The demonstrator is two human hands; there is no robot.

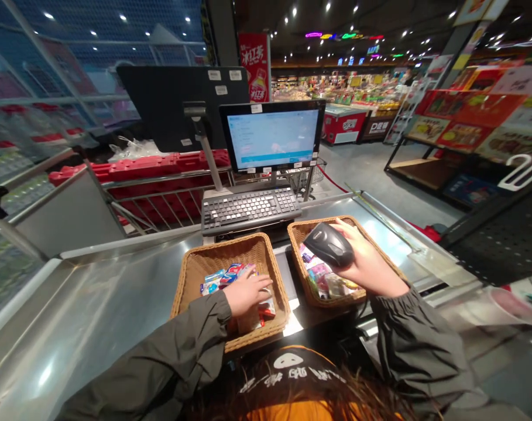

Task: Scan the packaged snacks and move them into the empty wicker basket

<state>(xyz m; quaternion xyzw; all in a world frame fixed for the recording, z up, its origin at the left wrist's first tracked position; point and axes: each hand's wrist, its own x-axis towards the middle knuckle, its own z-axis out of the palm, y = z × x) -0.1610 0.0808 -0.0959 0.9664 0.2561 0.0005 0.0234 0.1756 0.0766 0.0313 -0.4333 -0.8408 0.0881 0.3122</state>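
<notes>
View from the head camera across a steel checkout desk (116, 292). Far left, beyond the desk's rail, stacked red shopping baskets (160, 166) lie in a row. Near centre-left, a left wicker basket (182, 280) stands on the desk and holds bright snack packets (222, 278) at its far side. My left hand (248, 292) reaches into this basket from the near side, palm down, fingers spread over a packet against the basket's right wall. I cannot tell whether its grip is closed on the packet or only resting on it. Beyond the two baskets, in the middle, a grey keyboard (250, 207) sits on a raised stand, with a lit monitor (272, 137) upright just behind it. To the right of the left basket, apart from it by a dark gap, stands a right wicker basket (296, 231) filled with mixed packets (322, 278). My right hand (366, 263) is above this basket, its grip closed around a black handheld scanner (329, 242), whose head points left and slightly far. Far right, display shelves (463, 128) line the shop aisle.
</notes>
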